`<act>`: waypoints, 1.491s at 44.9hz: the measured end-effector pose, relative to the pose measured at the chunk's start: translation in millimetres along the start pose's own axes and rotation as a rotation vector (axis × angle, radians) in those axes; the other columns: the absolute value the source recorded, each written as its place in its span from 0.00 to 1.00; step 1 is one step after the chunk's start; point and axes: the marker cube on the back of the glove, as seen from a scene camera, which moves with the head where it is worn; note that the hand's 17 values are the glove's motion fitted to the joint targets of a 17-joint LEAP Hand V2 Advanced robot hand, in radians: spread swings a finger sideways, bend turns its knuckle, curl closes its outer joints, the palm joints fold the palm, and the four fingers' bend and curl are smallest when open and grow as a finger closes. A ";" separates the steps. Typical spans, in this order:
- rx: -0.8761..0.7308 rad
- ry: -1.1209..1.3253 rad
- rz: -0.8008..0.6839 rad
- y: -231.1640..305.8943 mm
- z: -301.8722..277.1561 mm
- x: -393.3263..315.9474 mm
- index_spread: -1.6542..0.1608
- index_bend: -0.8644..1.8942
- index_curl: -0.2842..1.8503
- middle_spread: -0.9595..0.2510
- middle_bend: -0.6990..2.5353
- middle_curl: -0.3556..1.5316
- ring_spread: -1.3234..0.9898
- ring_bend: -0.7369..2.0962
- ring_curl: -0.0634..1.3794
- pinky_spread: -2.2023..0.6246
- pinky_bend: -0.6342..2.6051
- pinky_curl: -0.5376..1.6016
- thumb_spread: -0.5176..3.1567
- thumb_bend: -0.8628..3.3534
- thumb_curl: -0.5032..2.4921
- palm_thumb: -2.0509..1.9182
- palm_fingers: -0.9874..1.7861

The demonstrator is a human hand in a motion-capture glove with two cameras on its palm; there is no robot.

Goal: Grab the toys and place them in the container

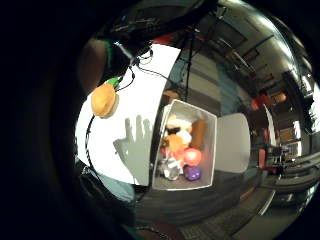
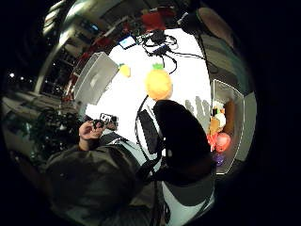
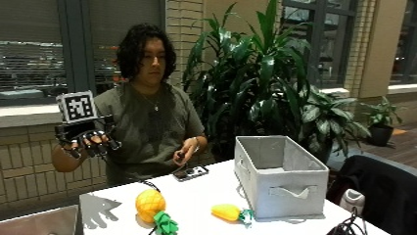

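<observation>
In the outside view my gloved right hand (image 3: 88,139) is raised well above the table's left end, fingers spread and hanging, holding nothing. Its shadow falls on the white table (image 3: 196,196). A yellow pineapple toy (image 3: 150,204) with green leaves lies below and to the right of the hand. A smaller yellow toy (image 3: 228,212) with a green tip lies against the front of the grey fabric container (image 3: 287,188). The palm views show the pineapple toy (image 1: 104,100) (image 2: 158,84), the smaller yellow toy (image 2: 124,70) and the container (image 1: 214,145) (image 2: 240,99) holding several colourful toys.
The person's bare left hand (image 3: 186,157) rests by a small dark device (image 3: 191,172) on the table. A grey laptop (image 2: 96,77) sits at the table's left end. Cables (image 2: 157,42) run across the far side. A dark jacket (image 3: 384,191) hangs at the right.
</observation>
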 end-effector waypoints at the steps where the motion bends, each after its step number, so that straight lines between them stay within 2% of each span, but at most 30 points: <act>1: 0.003 -0.004 0.005 -0.3 0.6 -0.5 0.83 0.37 0.14 0.74 0.27 0.20 0.52 0.41 0.08 0.77 0.34 0.29 0.26 0.21 0.17 0.52 0.56; 10: -0.048 -0.063 0.078 -5.9 16.4 -12.0 0.75 0.37 0.18 0.69 0.28 0.23 0.46 0.46 0.17 0.75 0.37 0.35 0.42 0.20 0.18 0.51 0.54; 15: 0.053 -0.112 0.118 -28.9 39.8 -19.3 0.73 0.37 0.18 0.68 0.28 0.25 0.44 0.49 0.18 0.74 0.38 0.36 0.46 0.20 0.19 0.51 0.54; 19: 0.043 -0.172 0.068 -47.7 76.7 -37.8 0.72 0.38 0.19 0.67 0.29 0.26 0.43 0.50 0.19 0.74 0.38 0.36 0.48 0.20 0.20 0.51 0.56; 25: -0.004 -0.264 0.134 -75.6 137.5 -74.4 0.71 0.38 0.20 0.65 0.30 0.28 0.42 0.50 0.20 0.74 0.39 0.37 0.51 0.20 0.21 0.52 0.55; 31: -0.116 -0.243 0.123 -91.6 191.5 -103.9 0.71 0.41 0.23 0.67 0.29 0.29 0.44 0.43 0.17 0.75 0.41 0.39 0.51 0.21 0.23 0.54 0.49; 35: -0.015 -0.131 0.117 -97.1 202.8 -107.4 0.70 0.43 0.24 0.67 0.28 0.29 0.45 0.40 0.16 0.75 0.42 0.39 0.53 0.23 0.24 0.57 0.49; 39: 0.087 -0.103 0.157 -103.0 201.0 -104.3 0.70 0.41 0.23 0.64 0.32 0.32 0.44 0.46 0.17 0.73 0.41 0.38 0.54 0.25 0.27 0.61 0.60; 45: 0.169 -0.164 0.171 -117.3 176.0 -98.6 0.70 0.39 0.24 0.57 0.35 0.34 0.40 0.54 0.22 0.67 0.44 0.39 0.49 0.25 0.30 0.65 0.78; 51: 0.247 -0.325 0.221 -123.7 81.9 -144.7 0.69 0.43 0.27 0.52 0.40 0.38 0.39 0.59 0.29 0.64 0.45 0.42 0.46 0.25 0.33 0.66 0.79; 56: 0.346 -0.461 -0.032 -137.2 1.5 -218.1 0.69 0.46 0.29 0.49 0.43 0.41 0.38 0.61 0.32 0.64 0.46 0.44 0.43 0.25 0.35 0.66 0.79; 61: 0.337 -0.541 -0.240 -167.8 -60.4 -305.3 0.68 0.48 0.31 0.47 0.46 0.44 0.38 0.63 0.35 0.63 0.46 0.45 0.42 0.24 0.37 0.66 0.78; 67: 0.288 -0.589 -0.378 -204.5 -98.5 -398.6 0.68 0.51 0.34 0.46 0.48 0.47 0.38 0.65 0.37 0.63 0.47 0.45 0.40 0.24 0.38 0.65 0.76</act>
